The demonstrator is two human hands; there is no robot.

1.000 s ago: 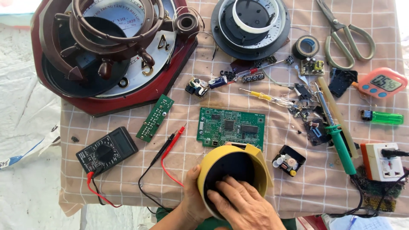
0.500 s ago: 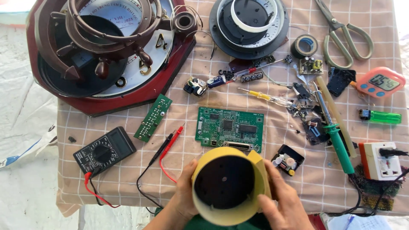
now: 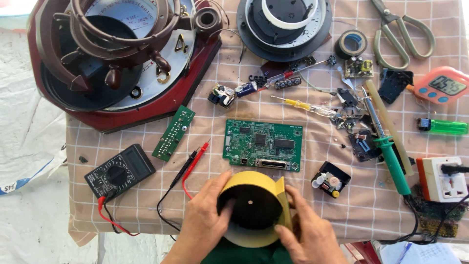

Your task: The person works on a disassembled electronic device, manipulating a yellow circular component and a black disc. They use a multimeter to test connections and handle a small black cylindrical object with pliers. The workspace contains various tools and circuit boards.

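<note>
Yellow round casing (image 3: 256, 208) with a dark inside is held at the near edge of the checked tablecloth (image 3: 342, 205), just below the green circuit board (image 3: 263, 145), with the left hand (image 3: 205, 222) and right hand (image 3: 308, 230) closed around its two sides.

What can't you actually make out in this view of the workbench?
All from the head camera:
- The yellow round housing: its lower rim is cut off near the frame bottom, and the left hand and right hand cover its sides.
- The scissors: blade tips cut off by the top edge.
- The small black box: its tiny parts are too small to identify.
- The socket adapter: its cable leaves the right edge.
</note>
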